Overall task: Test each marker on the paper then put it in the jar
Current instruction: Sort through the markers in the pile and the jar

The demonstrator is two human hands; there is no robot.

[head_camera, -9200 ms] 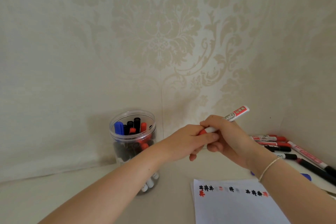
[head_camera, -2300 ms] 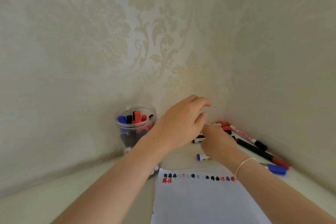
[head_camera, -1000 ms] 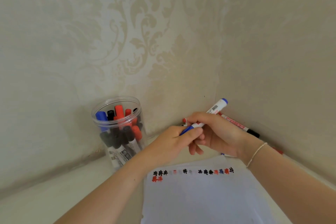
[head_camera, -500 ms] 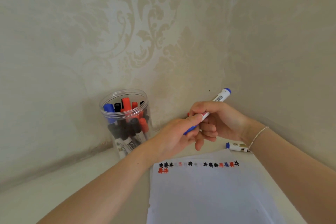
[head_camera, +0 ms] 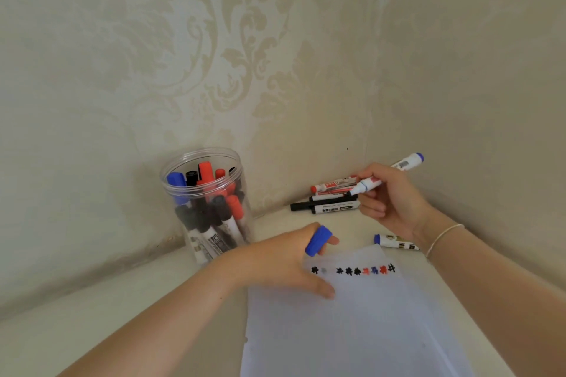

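My right hand [head_camera: 390, 202] grips an uncapped white marker with a blue end [head_camera: 407, 161], its tip pointing left above the table. My left hand [head_camera: 284, 263] holds the marker's blue cap [head_camera: 318, 241] between its fingers, and its thumb lies on the upper left corner of the white paper [head_camera: 352, 321]. A row of black, red and blue test marks [head_camera: 355, 270] runs along the paper's top edge. The clear plastic jar [head_camera: 205, 205] stands to the left by the wall, holding several blue, black and red markers.
Several red and black markers [head_camera: 329, 200] lie in the wall corner behind my right hand. A blue-capped marker [head_camera: 395, 242] lies just beyond the paper's top right corner. Walls close the table at the back and right.
The cap has come off the blue marker. My left hand carried it down to the paper's corner, while my right hand drew the marker away to the right.
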